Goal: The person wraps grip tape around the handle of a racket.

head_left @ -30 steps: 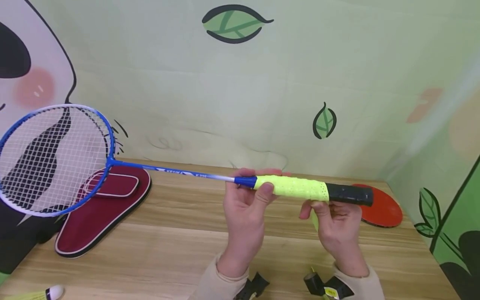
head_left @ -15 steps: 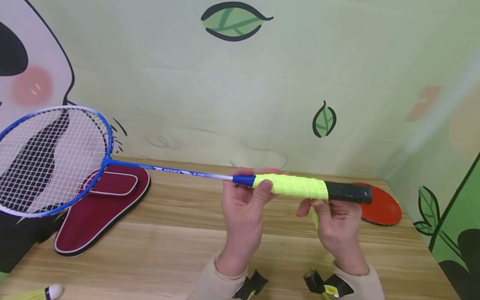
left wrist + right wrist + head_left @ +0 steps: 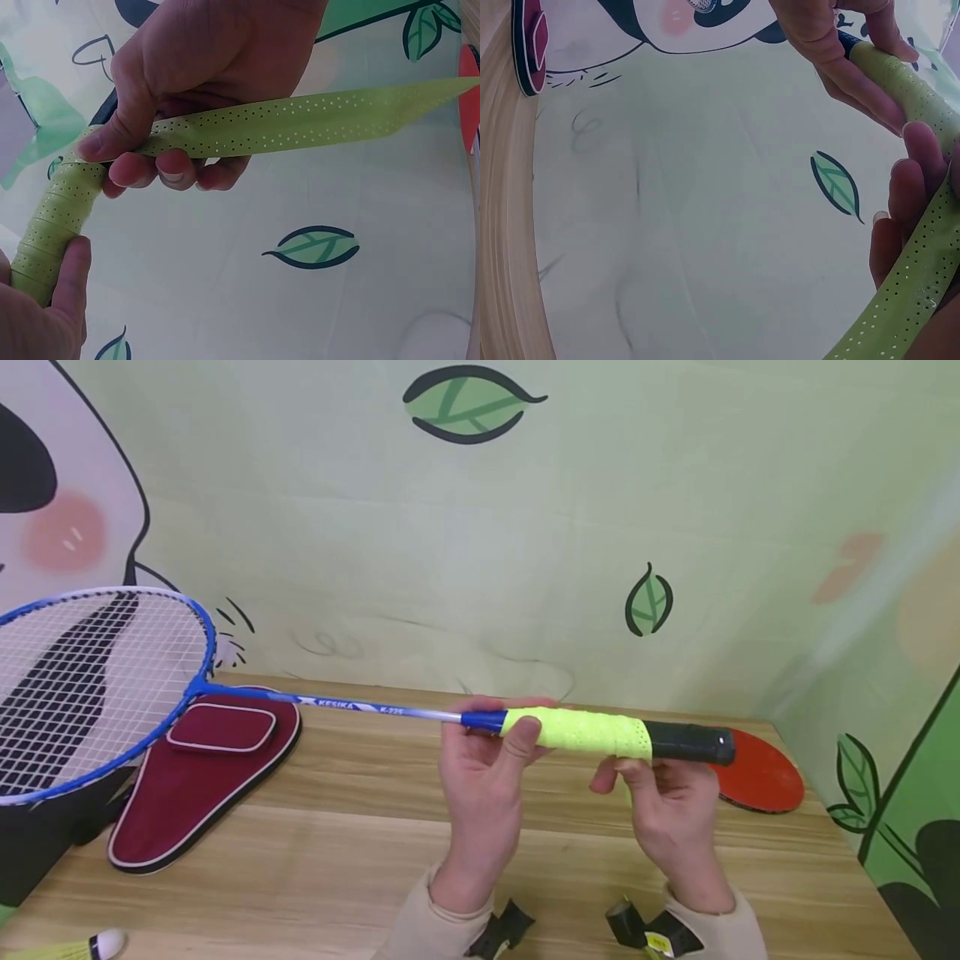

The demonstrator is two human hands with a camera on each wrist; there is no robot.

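A blue and white badminton racket (image 3: 408,711) is held level above the table, its strung head to the left. Yellow-green perforated grip tape (image 3: 585,731) covers the handle's inner part in overlapping turns, leaving the black butt end (image 3: 690,742) bare. My left hand (image 3: 483,785) holds the handle near the blue cone, thumb in front and fingers behind. At the tape's last turn, my right hand (image 3: 678,814) pinches the loose tape between thumb and fingers. In the left wrist view, that loose strip (image 3: 300,124) stretches away from the handle.
A maroon paddle case (image 3: 202,793) lies on the wooden table (image 3: 337,852) at left, partly behind the racket head. A red table tennis paddle (image 3: 761,772) rests behind my right hand. A shuttlecock (image 3: 108,944) lies at the front left; a printed cloth (image 3: 337,527) backs the table.
The racket has shifted slightly left and turned a little about its length, so its head looks flatter and its near edge lower. Both hands moved slightly left with it, keeping their holds.
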